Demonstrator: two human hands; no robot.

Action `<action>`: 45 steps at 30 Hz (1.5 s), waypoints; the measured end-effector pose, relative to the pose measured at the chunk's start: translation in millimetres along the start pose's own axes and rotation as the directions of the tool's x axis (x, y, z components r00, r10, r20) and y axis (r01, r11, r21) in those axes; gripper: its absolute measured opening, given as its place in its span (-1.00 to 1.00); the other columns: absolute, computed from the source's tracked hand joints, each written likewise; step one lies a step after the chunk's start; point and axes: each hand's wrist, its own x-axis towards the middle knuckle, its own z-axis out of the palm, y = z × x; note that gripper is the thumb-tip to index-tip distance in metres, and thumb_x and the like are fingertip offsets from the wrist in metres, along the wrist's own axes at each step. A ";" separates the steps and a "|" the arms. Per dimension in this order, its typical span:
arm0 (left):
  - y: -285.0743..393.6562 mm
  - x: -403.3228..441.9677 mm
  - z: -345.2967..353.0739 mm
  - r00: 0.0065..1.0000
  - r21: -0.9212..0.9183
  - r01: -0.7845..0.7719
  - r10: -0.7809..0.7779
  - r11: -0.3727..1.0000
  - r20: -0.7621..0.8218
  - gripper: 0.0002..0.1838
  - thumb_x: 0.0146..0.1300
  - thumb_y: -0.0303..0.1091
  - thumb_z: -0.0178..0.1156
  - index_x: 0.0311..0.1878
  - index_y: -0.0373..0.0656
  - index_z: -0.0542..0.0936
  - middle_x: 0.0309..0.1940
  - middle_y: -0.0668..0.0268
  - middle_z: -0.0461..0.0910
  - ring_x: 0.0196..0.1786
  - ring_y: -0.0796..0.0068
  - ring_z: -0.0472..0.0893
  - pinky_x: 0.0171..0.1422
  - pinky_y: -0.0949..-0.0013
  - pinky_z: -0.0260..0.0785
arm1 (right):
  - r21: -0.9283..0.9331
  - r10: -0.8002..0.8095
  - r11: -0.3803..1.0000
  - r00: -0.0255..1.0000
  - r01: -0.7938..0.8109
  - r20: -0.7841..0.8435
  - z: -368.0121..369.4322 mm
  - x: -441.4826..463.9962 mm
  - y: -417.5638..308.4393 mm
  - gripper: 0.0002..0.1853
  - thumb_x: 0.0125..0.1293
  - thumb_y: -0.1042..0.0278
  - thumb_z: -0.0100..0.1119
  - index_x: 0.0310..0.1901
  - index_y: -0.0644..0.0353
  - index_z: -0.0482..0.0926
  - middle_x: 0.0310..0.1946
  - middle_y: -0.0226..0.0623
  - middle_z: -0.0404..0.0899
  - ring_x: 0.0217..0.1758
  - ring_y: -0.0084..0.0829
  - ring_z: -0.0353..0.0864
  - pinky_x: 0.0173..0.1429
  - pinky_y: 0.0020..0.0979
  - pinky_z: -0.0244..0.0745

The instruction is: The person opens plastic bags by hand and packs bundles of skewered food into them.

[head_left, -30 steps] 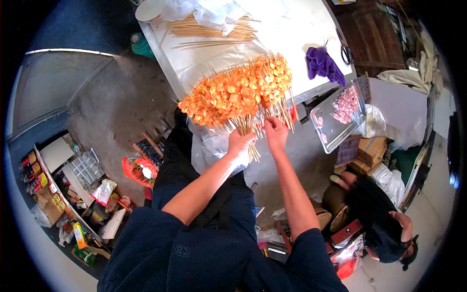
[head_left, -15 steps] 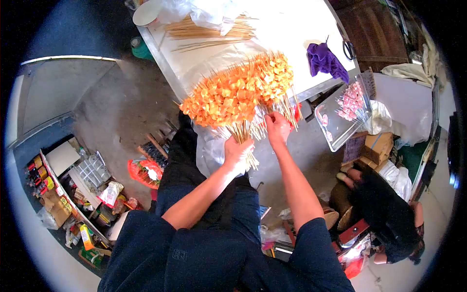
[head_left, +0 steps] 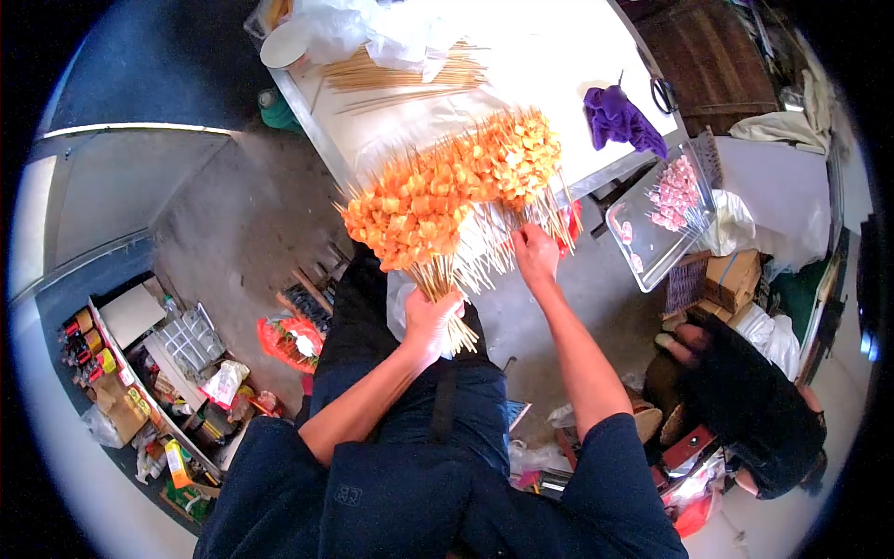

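Note:
Orange pieces on many thin wooden sticks form a thick heap of skewers (head_left: 410, 219) at the near edge of the white table (head_left: 568, 56). My left hand (head_left: 430, 321) is wrapped round the lower sticks of a bunch on the left side, whose stick ends poke out below the fist. To its right, my right hand (head_left: 537, 252) has its fingers closed at the stick ends of the right part of the heap. Bare sticks show between the two hands, over clear plastic.
Bare sticks (head_left: 410, 70), plastic bags (head_left: 372, 28), a purple cloth (head_left: 622, 121) and scissors (head_left: 663, 95) lie on the table. Beside it, a clear tray (head_left: 652, 252) holds pink skewers (head_left: 674, 194). A person in black (head_left: 754, 401) is at the lower right.
My left hand has moved down and left with its bunch, and the gap to the sticks on the right has widened. My right hand has shifted slightly, staying at the right sticks.

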 end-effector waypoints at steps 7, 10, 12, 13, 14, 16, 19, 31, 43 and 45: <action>2.9 -8.3 1.4 0.999 0.031 -0.006 0.005 0.999 0.037 -0.90 0.09 -0.53 0.19 -0.34 -0.22 0.48 -0.52 0.36 0.47 -0.50 0.54 0.46 -0.38 0.46 0.32 | 0.285 0.275 0.922 0.961 -0.263 -0.001 -14.2 -29.5 -38.9 -0.75 0.21 0.16 0.23 -0.30 0.21 0.63 -0.43 -0.17 0.65 -0.42 -0.29 0.64 -0.27 -0.31 0.52; 3.2 -9.6 0.0 0.999 0.041 0.018 -0.020 0.999 0.048 -0.91 0.09 -0.53 0.19 -0.33 -0.23 0.48 -0.52 0.35 0.48 -0.49 0.53 0.47 -0.38 0.45 0.33 | 0.754 0.271 0.283 0.804 -0.593 0.530 -35.0 -54.2 -82.5 -0.66 0.25 0.09 0.21 -0.22 0.26 0.62 -0.39 -0.29 0.65 -0.37 -0.50 0.62 -0.28 -0.46 0.49; 8.3 -14.4 1.9 0.991 0.054 -0.024 0.017 0.998 0.133 -0.89 0.11 -0.53 0.20 -0.27 -0.26 0.51 -0.50 0.34 0.50 -0.49 0.52 0.47 -0.38 0.46 0.34 | 0.700 0.066 0.240 0.731 -0.673 0.679 -42.7 -71.1 -101.3 -0.65 0.26 0.10 0.18 -0.16 0.27 0.59 -0.33 -0.26 0.64 -0.30 -0.52 0.61 -0.23 -0.51 0.48; 7.2 -15.1 -2.8 0.987 0.096 0.007 -0.022 0.995 0.159 -0.84 0.11 -0.56 0.18 -0.21 -0.28 0.52 -0.46 0.31 0.53 -0.50 0.53 0.47 -0.40 0.46 0.34 | 0.629 -0.031 0.345 0.661 -0.697 0.750 -40.5 -79.8 -103.2 -0.65 0.27 0.11 0.17 -0.12 0.27 0.58 -0.30 -0.24 0.64 -0.26 -0.52 0.61 -0.20 -0.53 0.49; 4.8 -19.5 -7.0 0.988 0.095 0.068 -0.080 0.993 0.134 -0.83 0.10 -0.56 0.19 -0.20 -0.29 0.52 -0.43 0.30 0.54 -0.48 0.53 0.50 -0.43 0.46 0.35 | 0.577 -0.039 0.334 0.600 -0.745 0.799 -30.7 -92.1 -110.5 -0.65 0.27 0.31 0.14 0.02 0.34 0.49 -0.14 -0.26 0.58 -0.09 -0.48 0.57 -0.06 -0.43 0.52; 4.4 -29.8 -14.1 0.983 0.238 0.016 -0.058 0.971 0.172 -0.79 0.05 -0.58 0.21 -0.19 -0.29 0.51 -0.44 0.32 0.54 -0.45 0.54 0.54 -0.45 0.47 0.36 | 0.667 -0.169 0.153 0.646 -0.729 0.744 -57.0 -94.9 -154.4 -0.56 0.19 0.39 0.21 0.09 0.35 0.45 -0.08 -0.20 0.57 0.00 -0.42 0.56 0.05 -0.35 0.50; 9.1 -49.5 -29.7 0.950 0.344 -0.085 -0.027 0.935 0.310 -0.87 -0.03 -0.54 0.24 -0.35 -0.26 0.56 -0.50 0.36 0.55 -0.42 0.53 0.57 -0.43 0.41 0.41 | 0.660 -0.245 0.044 0.633 -0.750 0.735 -67.5 -105.7 -166.8 -0.50 0.12 0.42 0.27 0.12 0.36 0.44 -0.02 -0.14 0.57 0.02 -0.37 0.56 0.14 -0.31 0.47; 63.4 -122.7 -63.9 0.777 0.830 -0.402 -0.336 0.386 0.533 -0.54 0.04 -0.02 0.40 -0.20 -0.25 0.60 -0.38 0.22 0.62 -0.24 0.43 0.58 -0.10 0.30 0.42 | 0.700 -0.078 -0.132 0.711 -0.702 0.699 -113.7 -149.1 -186.9 -0.85 0.08 0.56 0.10 -0.27 0.32 0.51 -0.33 -0.24 0.59 0.01 -0.17 0.64 0.04 -0.25 0.61; 170.4 -106.0 -163.4 0.873 0.827 -0.238 -0.260 0.509 0.412 -0.72 -0.04 -0.45 0.14 -0.18 -0.19 0.55 -0.35 0.39 0.55 -0.31 0.60 0.48 -0.21 0.48 0.36 | 0.706 0.031 -0.407 0.764 -0.580 0.645 -118.6 -198.7 -246.4 -0.86 0.18 0.48 0.11 -0.22 0.16 0.43 -0.63 -0.39 0.39 -0.74 -0.66 0.13 -0.61 -0.51 0.18; 177.8 -84.0 -186.4 0.919 0.792 -0.310 -0.047 0.526 0.391 -0.85 0.00 -0.50 0.13 -0.29 -0.18 0.54 -0.45 0.44 0.51 -0.40 0.65 0.45 -0.32 0.51 0.33 | 0.729 0.048 -0.408 0.784 -0.550 0.619 -113.9 -197.5 -259.8 -0.87 0.18 0.48 0.11 -0.24 0.17 0.42 -0.66 -0.41 0.35 -0.75 -0.66 0.11 -0.62 -0.52 0.15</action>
